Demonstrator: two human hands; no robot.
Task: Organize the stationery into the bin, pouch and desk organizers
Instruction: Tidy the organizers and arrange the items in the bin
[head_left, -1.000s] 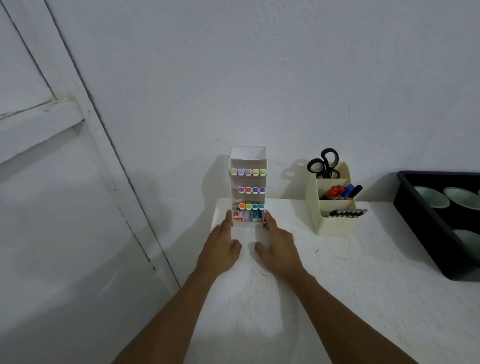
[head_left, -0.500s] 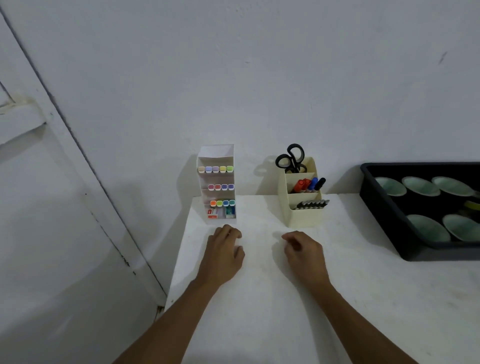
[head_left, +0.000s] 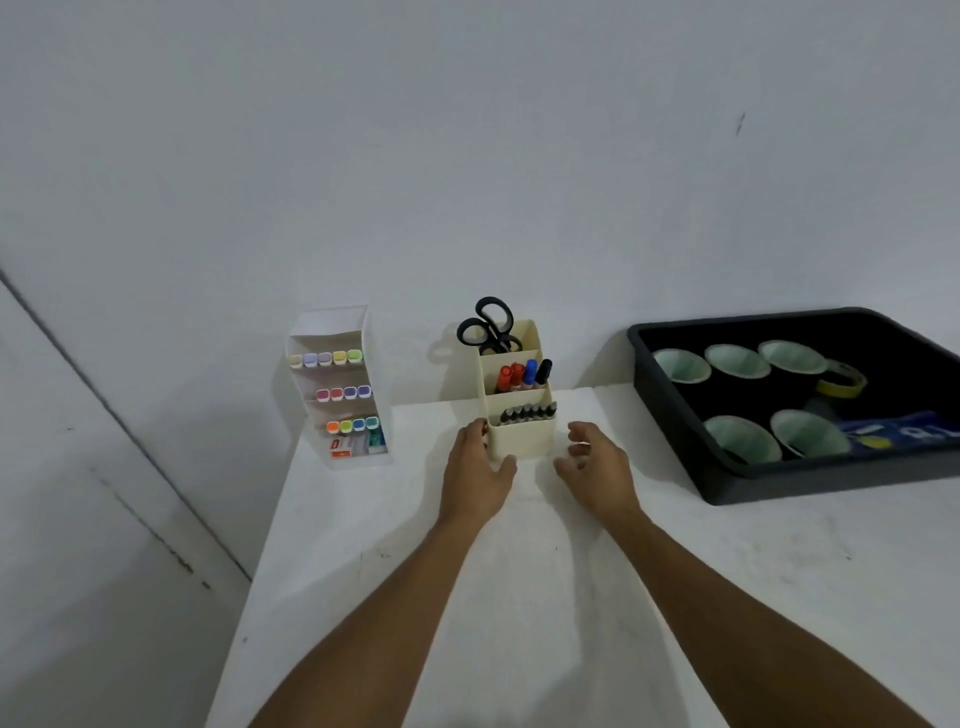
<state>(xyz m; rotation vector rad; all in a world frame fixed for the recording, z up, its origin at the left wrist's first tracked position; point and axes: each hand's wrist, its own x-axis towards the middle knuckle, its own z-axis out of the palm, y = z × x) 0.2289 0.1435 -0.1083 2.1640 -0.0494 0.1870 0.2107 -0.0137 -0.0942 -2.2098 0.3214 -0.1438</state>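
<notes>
A cream tiered desk organizer (head_left: 521, 439) stands at the back of the white table, holding black scissors (head_left: 488, 325), red, blue and black markers (head_left: 522, 374) and a row of dark pens (head_left: 527, 414). My left hand (head_left: 475, 475) touches its left side and front corner. My right hand (head_left: 597, 467) hovers just to its right, fingers apart, holding nothing. A white tiered organizer (head_left: 340, 387) with rows of coloured highlighters stands at the table's back left corner.
A black bin (head_left: 769, 480) at the right holds several pale green cups, a yellow tape roll (head_left: 840, 378) and a blue pouch (head_left: 898, 434). The table's left edge (head_left: 260, 561) drops off beside a grey door. A wall rises close behind.
Both hands have left the white highlighter organizer and moved right to the cream organizer. The view has shifted right, and more of the black bin shows.
</notes>
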